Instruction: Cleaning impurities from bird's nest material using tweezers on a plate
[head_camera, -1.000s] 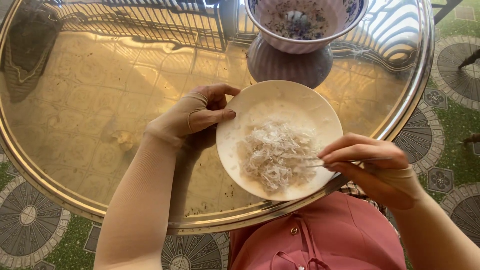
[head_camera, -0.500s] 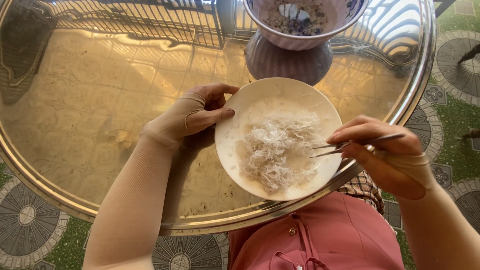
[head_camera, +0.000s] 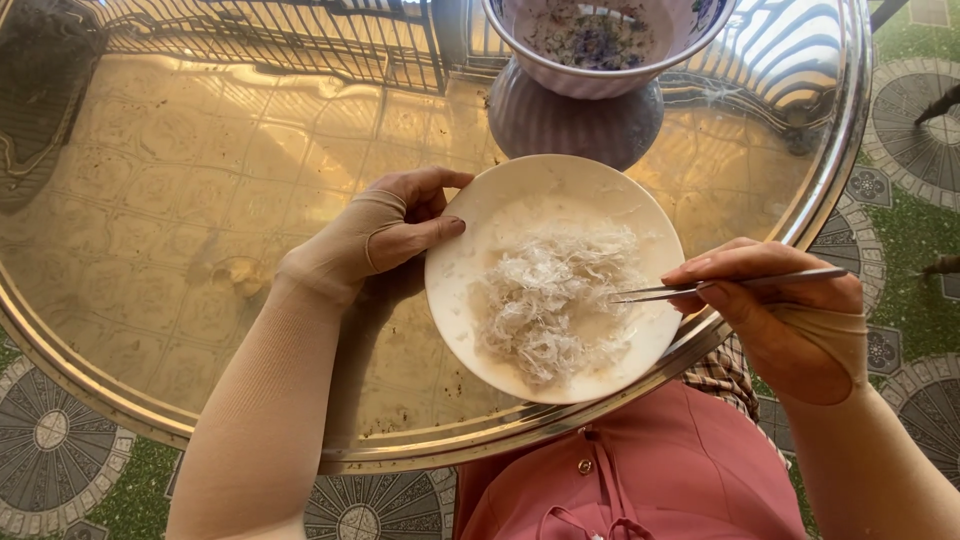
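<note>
pointing left across plate: tweezers (head_camera: 730, 285)

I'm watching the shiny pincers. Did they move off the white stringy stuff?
Yes. The tweezers pulled back toward the plate's right rim; only their tips reach the white shreds now. The right hand holds them.

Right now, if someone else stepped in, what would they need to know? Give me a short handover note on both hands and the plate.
Left hand: grips the left rim of the white plate, thumb on top, steadying it on the round glass table.
Right hand: pinches metal tweezers, tips over the plate's right edge, close to the pile.
On the plate: a pile of white, stringy, translucent shreds, spread in the middle.
Behind it: a purple ribbed bowl holding dark specks.
Done: cannot tell how much has been picked through.
Left: the whole pile sits on the plate; the tweezers hold nothing visible.
</note>
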